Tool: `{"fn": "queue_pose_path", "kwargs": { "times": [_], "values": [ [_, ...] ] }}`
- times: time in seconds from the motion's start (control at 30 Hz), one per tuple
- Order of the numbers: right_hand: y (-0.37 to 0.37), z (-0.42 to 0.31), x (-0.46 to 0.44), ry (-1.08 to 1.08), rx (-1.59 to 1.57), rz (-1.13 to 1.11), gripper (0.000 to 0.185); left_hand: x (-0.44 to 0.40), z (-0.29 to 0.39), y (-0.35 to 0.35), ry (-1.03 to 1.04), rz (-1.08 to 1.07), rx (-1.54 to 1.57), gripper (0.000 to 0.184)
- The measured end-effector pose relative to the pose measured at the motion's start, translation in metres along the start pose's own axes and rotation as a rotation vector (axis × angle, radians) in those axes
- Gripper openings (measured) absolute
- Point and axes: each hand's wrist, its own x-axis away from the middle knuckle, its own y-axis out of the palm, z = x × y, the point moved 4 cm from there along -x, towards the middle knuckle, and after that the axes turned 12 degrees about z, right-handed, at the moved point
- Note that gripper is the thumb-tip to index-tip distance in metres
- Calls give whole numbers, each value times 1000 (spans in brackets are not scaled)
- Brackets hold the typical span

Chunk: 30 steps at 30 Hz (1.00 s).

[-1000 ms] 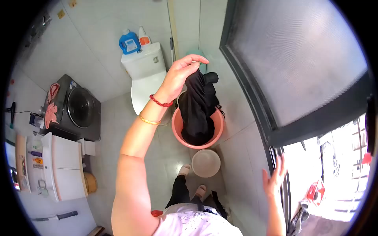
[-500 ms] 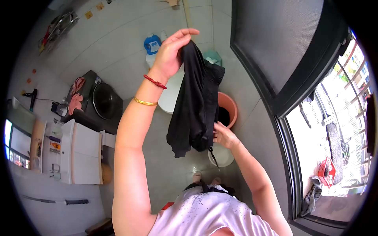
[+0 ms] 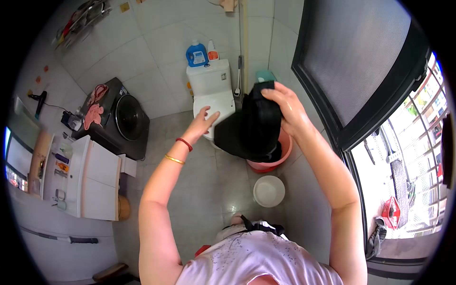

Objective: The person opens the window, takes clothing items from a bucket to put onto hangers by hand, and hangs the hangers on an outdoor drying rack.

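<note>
Black pants [image 3: 254,123] hang bunched from my right hand [image 3: 289,107], whose thumb and fingers grip their upper edge. They hang above a pink bucket [image 3: 286,147], partly covering it; dark cloth shows inside the bucket. My left hand [image 3: 202,124], with a red bead bracelet and a gold bangle on its wrist, is off the pants to their left. Its fingers are apart and it holds nothing. Behind it stands a white toilet [image 3: 209,80] with its lid down. A white basin [image 3: 269,191] sits on the floor below the bucket.
A blue detergent bottle [image 3: 196,54] and a white spray bottle [image 3: 213,50] stand on the toilet tank. At left are a dark washing machine [image 3: 130,118] and a white cabinet [image 3: 100,183]. A dark-framed window [image 3: 351,71] projects inward at right.
My left hand has let go of the pants and moved down. My right hand has risen with them; they went from hanging spread between both hands to bunched in one.
</note>
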Motion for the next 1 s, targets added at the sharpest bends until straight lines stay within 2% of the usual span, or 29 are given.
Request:
{"fn": "queue_pose_path", "kwargs": {
  "times": [0.1,0.17,0.2,0.23,0.3,0.4,0.5,0.53,0.6,0.63,0.67,0.7,0.73,0.77,0.83,0.87,0.97,1.0],
  "values": [
    [29,-8,-12,-79,66,19,9,33,12,24,-117,-120,93,83],
    [36,-9,-19,-130,126,56,9,54,7,51,-285,-280,149,73],
    [41,-10,-19,-133,110,60,9,61,3,68,-308,-426,160,66],
    [45,-13,-17,-140,94,65,9,77,7,77,-370,-383,210,55],
    [47,-22,-7,-152,94,62,9,78,-9,104,-436,-559,487,43],
    [41,-43,12,-196,117,110,11,75,-23,124,-474,-467,569,37],
    [20,-57,24,-198,157,87,10,64,-44,142,-711,-548,788,42],
    [9,-59,26,-198,228,108,12,64,-37,141,-639,-482,860,27],
    [-20,-56,28,-182,375,156,16,54,-18,118,-404,-390,473,13],
    [-38,-54,29,-246,752,260,19,53,3,103,-321,-342,542,8],
    [-58,-52,29,-302,1131,358,21,21,-11,98,-174,-169,452,11],
    [-79,-47,28,-351,1510,449,24,7,8,74,103,-67,301,14],
    [-111,-35,24,-444,1633,519,26,-10,19,51,143,86,168,18],
    [-142,-23,21,-540,1754,586,29,-9,50,22,280,246,0,21],
    [-184,-14,19,-274,1804,707,29,-7,99,-23,738,609,-236,21],
    [-193,-14,16,-264,1793,756,28,-7,115,-35,744,592,-232,21],
    [-164,-35,13,-428,1577,714,28,14,154,-64,841,642,-221,19],
    [-154,-40,13,-607,1461,678,29,18,163,-69,896,675,-215,19]
  ]
}}
